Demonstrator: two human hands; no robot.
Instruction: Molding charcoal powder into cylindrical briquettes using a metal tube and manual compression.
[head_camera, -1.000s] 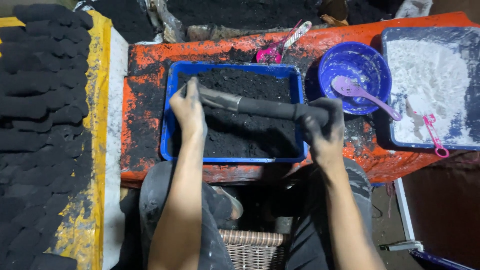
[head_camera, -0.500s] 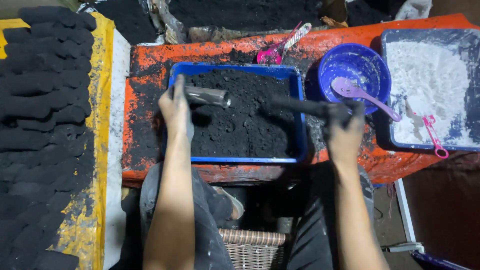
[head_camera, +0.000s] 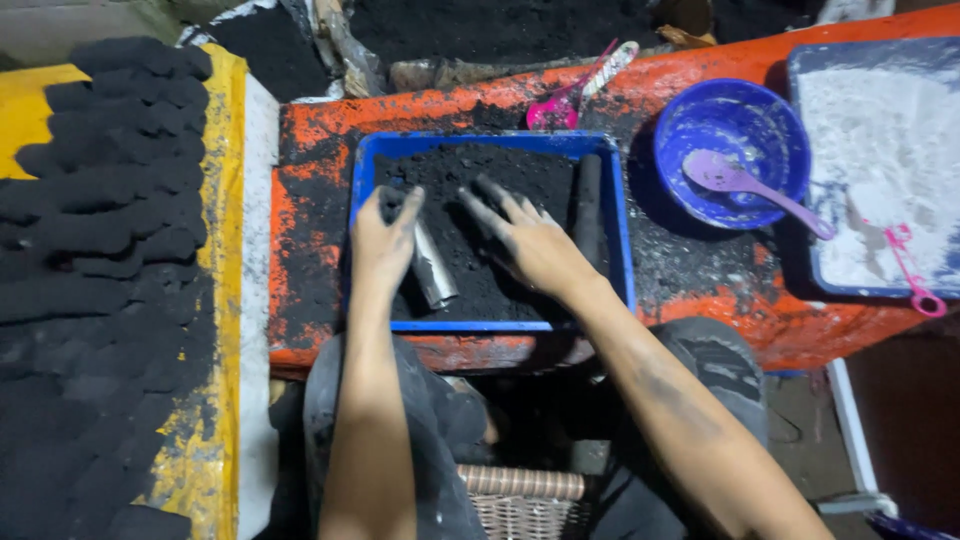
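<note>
two hands in the blue tray (head_camera: 365, 250): left hand (head_camera: 383, 240) fingers grip the metal tube (head_camera: 432, 265), right hand (head_camera: 530, 240) fingers spread wide on black powder (head_camera: 480, 180); a slack grip could drop the tube.

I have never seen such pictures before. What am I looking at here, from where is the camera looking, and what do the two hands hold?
The camera sits on a person's head and looks down at their own bare hands; there is no machine. On an orange table stands a blue tray of black powder. The left hand holds a grey metal tube in the powder. The right hand lies open on the powder and holds nothing. A black rod lies along the tray's right side. Further right are a blue bowl with a purple spoon, and a tray of white powder. Black blocks lie at the left.
</note>
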